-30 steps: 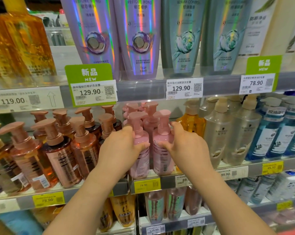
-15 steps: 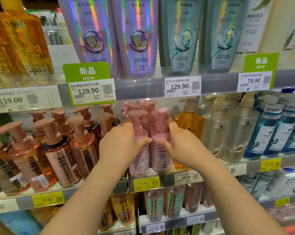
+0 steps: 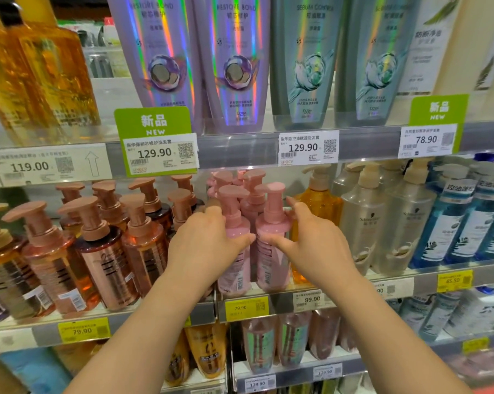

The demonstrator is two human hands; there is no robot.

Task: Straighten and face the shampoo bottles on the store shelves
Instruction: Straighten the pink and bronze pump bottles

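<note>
Crowded shelf (image 3: pixel 282 305): hands grip two pink bottles (image 3: pixel 271 243).

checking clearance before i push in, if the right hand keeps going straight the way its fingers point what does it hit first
Probably nothing new: the right hand already wraps the right front pink plastic pump bottle. Its fingers point toward the pink pump bottles behind; depth is unclear.

Lower price tags (image 3: pixel 259 383) blurred, unreadable
</note>
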